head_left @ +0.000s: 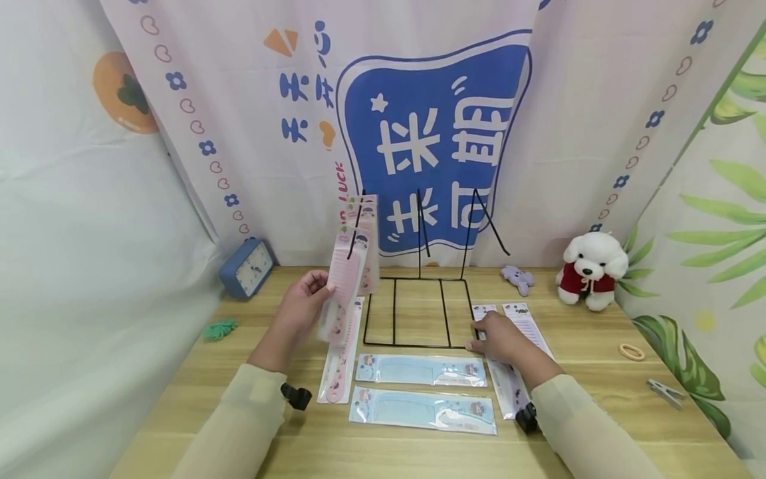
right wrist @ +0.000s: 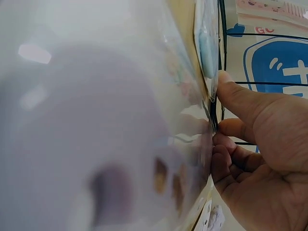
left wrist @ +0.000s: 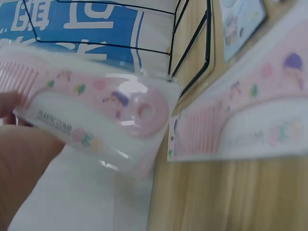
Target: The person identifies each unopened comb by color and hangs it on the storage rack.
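My left hand [head_left: 299,303] pinches the edge of a pink plastic comb [head_left: 344,273] in a clear packet. That packet's top is at the left hook of a black wire rack [head_left: 419,345], and the hook's end shows in front of it. Behind it hang more pink comb packets [head_left: 370,249]. In the left wrist view the held comb [left wrist: 103,94] shows its round handle end. My right hand [head_left: 509,340] grips the rack's base wire at the front right corner, beside a packed purple comb [head_left: 509,389].
Two packed blue combs [head_left: 421,370] lie before the rack. One packed pink comb [head_left: 342,362] lies left, another purple one [head_left: 529,329] right. Around stand a blue clock [head_left: 247,267], green hair tie [head_left: 219,330], plush dog [head_left: 592,269], purple toy [head_left: 518,279], ring [head_left: 632,352] and clip [head_left: 665,392].
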Motion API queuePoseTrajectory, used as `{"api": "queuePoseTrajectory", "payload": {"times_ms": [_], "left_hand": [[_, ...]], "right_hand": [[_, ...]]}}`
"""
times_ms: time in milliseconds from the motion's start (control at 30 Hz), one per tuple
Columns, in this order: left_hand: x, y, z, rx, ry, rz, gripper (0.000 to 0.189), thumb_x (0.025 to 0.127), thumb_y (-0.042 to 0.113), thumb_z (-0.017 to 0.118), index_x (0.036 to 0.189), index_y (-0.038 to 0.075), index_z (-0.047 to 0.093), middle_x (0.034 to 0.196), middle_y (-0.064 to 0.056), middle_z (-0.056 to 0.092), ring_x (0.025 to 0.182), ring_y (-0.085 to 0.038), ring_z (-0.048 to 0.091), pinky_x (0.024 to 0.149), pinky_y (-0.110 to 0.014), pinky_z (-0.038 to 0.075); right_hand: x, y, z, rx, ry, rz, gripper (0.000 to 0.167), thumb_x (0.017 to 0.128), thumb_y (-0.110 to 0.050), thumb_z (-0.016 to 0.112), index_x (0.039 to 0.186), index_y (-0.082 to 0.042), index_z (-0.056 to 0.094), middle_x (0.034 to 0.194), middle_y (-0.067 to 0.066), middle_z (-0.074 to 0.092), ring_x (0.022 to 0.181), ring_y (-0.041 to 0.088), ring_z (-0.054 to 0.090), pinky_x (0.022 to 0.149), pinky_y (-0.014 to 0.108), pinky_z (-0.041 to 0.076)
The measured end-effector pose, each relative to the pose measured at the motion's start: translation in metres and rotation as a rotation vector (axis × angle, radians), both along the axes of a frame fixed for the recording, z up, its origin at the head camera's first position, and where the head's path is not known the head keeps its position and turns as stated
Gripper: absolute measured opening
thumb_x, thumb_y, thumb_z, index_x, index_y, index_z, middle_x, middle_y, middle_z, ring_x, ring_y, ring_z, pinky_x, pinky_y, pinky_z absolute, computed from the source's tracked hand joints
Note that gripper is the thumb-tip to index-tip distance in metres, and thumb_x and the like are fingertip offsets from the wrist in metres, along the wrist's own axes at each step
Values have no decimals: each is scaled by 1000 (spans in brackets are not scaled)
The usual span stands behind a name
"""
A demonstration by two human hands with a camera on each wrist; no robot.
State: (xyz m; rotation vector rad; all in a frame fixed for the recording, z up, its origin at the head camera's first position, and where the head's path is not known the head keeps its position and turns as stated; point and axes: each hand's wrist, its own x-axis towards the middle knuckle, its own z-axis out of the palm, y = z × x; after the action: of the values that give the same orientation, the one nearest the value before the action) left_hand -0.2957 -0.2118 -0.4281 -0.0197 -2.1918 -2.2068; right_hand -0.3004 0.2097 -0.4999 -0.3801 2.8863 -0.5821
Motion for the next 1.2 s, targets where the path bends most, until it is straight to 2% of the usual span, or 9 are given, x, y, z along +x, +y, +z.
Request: {"api": "queuePoseTrajectory", "payload": {"times_ms": [233, 433, 633, 900, 1200], "left_hand": [[-29, 19, 3, 83, 3, 104, 17, 107, -2, 62, 124, 0, 60, 114, -3, 59, 107, -15, 56, 90, -18, 55], [-44, 28, 3, 88, 20, 139, 19, 107, -1, 63, 126, -3, 59, 114, -4, 56, 106, -15, 54, 88, -18, 53], [-53, 27, -6, 62, 15, 130, 14, 108, 3, 64, 121, 2, 62, 113, -3, 60, 105, -15, 57, 92, -21, 55], [-63, 30, -10, 78, 24, 131, 11, 108, 8, 67, 118, 4, 63, 110, -1, 61, 104, -14, 57, 102, -31, 53], [-67, 37, -13, 106, 38, 146, 10, 107, 6, 69, 114, 2, 64, 105, 0, 60, 102, -14, 56, 100, -29, 51]], "right_hand": [[-1, 2, 2, 5, -2, 21, 64, 101, -31, 81, 150, 5, 61, 149, 34, 58, 141, 54, 55, 117, 64, 49], [-1, 1, -1, -2, -14, 21, 64, 101, -31, 81, 150, 4, 61, 150, 34, 58, 142, 53, 54, 118, 64, 48], [2, 0, -4, 3, -11, 18, 64, 101, -31, 81, 151, 4, 61, 150, 32, 58, 142, 53, 54, 118, 64, 48], [-3, 4, -3, 7, -1, 19, 64, 102, -32, 80, 152, 3, 60, 151, 34, 57, 143, 53, 53, 119, 64, 47], [-2, 4, -1, -11, -13, 11, 65, 102, -31, 80, 153, 4, 59, 151, 32, 57, 143, 53, 53, 119, 64, 47]]}}
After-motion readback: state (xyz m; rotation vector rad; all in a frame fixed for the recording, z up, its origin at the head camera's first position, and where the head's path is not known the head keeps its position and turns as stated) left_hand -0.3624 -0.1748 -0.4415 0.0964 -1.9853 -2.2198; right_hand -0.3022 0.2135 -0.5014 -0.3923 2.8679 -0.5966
